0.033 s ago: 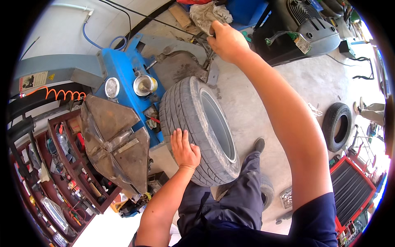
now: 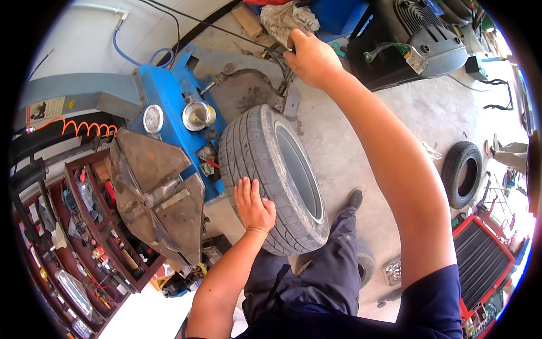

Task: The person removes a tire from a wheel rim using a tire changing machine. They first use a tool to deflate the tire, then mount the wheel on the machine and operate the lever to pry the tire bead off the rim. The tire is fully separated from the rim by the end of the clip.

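Observation:
A wheel with a worn black tire [image 2: 248, 169] and a grey rim [image 2: 298, 166] stands upright and slightly tilted in front of my legs, beside the blue tire changer [image 2: 164, 101]. My left hand [image 2: 254, 208] lies flat on the tread, fingers stretched out. Beyond the wheel my right hand [image 2: 317, 59] is closed at the end of my outstretched arm. It grips the handle of the bead breaker arm [image 2: 246, 74], mostly hidden by the fist. The bead breaker's flat blade [image 2: 292, 100] hangs just past the tire's far edge.
Left is the turntable [image 2: 158, 195], above a drawer rack [image 2: 101, 231] full of tools. Two open tins [image 2: 199, 116] sit on the changer. A black machine housing [image 2: 409, 48] stands at the back right. Another tire [image 2: 462, 174] is on the floor at right, near a red-framed cart [image 2: 484, 263].

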Tool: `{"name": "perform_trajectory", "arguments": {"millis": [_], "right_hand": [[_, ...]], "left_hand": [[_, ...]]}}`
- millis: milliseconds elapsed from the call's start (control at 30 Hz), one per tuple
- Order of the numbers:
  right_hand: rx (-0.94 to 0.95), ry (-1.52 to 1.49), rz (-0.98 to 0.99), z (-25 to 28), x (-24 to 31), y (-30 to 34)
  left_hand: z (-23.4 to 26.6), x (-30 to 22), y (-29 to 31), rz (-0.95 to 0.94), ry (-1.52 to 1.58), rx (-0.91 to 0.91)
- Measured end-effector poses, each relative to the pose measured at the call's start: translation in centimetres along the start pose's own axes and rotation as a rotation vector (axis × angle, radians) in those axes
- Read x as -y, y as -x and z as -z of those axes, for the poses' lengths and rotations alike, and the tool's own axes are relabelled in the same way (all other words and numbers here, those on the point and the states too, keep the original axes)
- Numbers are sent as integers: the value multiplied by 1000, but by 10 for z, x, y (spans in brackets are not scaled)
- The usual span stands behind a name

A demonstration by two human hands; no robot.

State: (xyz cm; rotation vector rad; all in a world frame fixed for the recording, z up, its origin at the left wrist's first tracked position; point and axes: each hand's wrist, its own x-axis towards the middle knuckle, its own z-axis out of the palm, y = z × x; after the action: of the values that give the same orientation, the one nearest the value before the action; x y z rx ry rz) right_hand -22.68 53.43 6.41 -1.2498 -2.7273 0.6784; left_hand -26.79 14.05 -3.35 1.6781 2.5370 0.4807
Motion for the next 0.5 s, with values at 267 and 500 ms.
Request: {"name": "perform_trajectory", "arguments": {"millis": [267,500], "right_hand": [[68,-162,-96,-8,8,22],[194,-121,-35,-5,16,16]], "left_hand": [[-2,-14,-10,0,12,1],[-1,-7,4,12,-6,10]]}}
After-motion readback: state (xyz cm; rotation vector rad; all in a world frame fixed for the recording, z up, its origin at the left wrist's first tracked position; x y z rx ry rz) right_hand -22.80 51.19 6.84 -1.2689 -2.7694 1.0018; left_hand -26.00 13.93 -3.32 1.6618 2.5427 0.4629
